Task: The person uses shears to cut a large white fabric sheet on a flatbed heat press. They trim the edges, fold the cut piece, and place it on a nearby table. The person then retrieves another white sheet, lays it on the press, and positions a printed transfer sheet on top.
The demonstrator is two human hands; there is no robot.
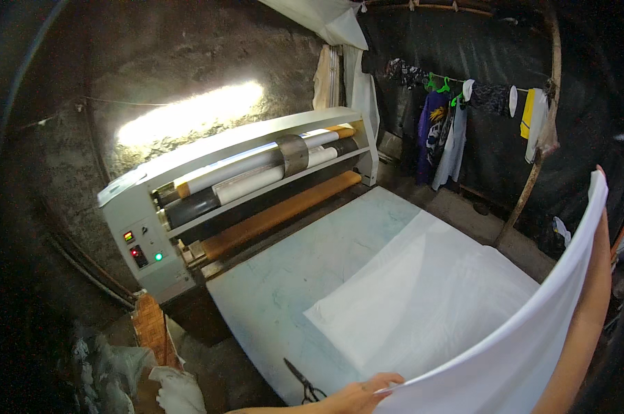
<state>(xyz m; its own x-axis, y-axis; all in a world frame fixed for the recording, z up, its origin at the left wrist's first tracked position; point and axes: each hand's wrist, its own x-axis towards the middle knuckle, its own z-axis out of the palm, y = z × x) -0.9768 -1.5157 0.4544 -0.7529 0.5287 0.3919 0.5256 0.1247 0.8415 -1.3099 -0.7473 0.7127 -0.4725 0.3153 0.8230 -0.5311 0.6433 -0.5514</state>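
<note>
A white cloth [515,345] is stretched between my two hands, sagging in a curve above the table. My left hand [367,393], at the lower edge, pinches one corner of it between thumb and fingers. Far to the right and raised, my right hand [601,172] grips the opposite end; most of its fingers are behind the cloth. Beneath lies a thin, whitish translucent sheet [395,297], spread flat over the pale blue-green tabletop [277,290]. Dark-handled scissors [303,381] rest on the table close to my left hand, not touched by it.
Beyond the table stands a grey roller machine [143,228] with white rolls [250,181], a brown lower roll [277,214] and lit panel buttons. Clothes [439,131] hang on a line at the back right, near a wooden pole [532,179]. Crumpled white material [177,390] lies lower left.
</note>
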